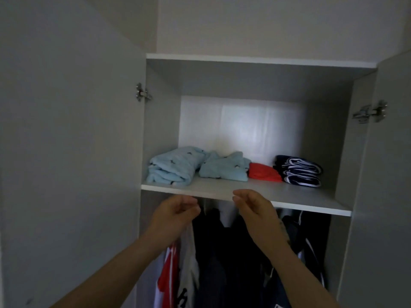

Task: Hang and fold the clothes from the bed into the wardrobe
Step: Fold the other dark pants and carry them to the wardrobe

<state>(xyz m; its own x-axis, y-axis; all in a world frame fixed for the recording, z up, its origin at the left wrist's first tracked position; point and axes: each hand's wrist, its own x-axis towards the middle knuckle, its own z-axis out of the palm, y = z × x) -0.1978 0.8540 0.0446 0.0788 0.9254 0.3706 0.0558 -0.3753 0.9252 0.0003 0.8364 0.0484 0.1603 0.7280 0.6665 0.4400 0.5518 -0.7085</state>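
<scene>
Altogether four folded piles (223, 168), two hands (175, 212).

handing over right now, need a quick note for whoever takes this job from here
Left hand: loosely curled, nothing visibly held, just below the shelf edge.
Right hand: the same, at the shelf edge.
On the shelf, left to right: light blue bundle, light blue fold, red fold, navy striped pile.
Below: dark clothes hang, with a red and white top at the left.
Done: these pieces are put away.
Left: the bed is out of view; check it for more.
</scene>
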